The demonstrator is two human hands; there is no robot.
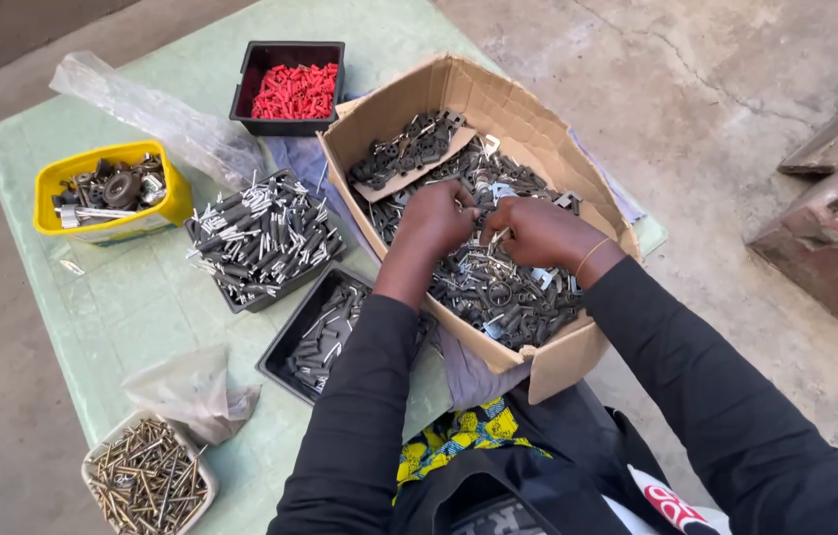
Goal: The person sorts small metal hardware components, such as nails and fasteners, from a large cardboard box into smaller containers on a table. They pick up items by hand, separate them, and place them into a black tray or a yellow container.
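Starting at the left, a yellow tub (166, 188) of mixed dark hardware sits on the pale green worktop (131, 297), with a clear tray of brassy screws (146, 482) at the near edge and a crumpled plastic bag (191, 391) just beside it. Next come two black trays of grey and silver sleeves (260, 238) and (325, 332), and a black tub of red wall plugs (295, 91) at the far side. Then the big cardboard box (538, 124), full of dark metal bits (498, 287) (a real jumble). Both hands are down in that pile, close together. The left hand (434, 220) has its fingers curled into the parts, can't tell what it grips. The right hand (538, 233) pinches a small silver piece (500, 236) between its fingers.
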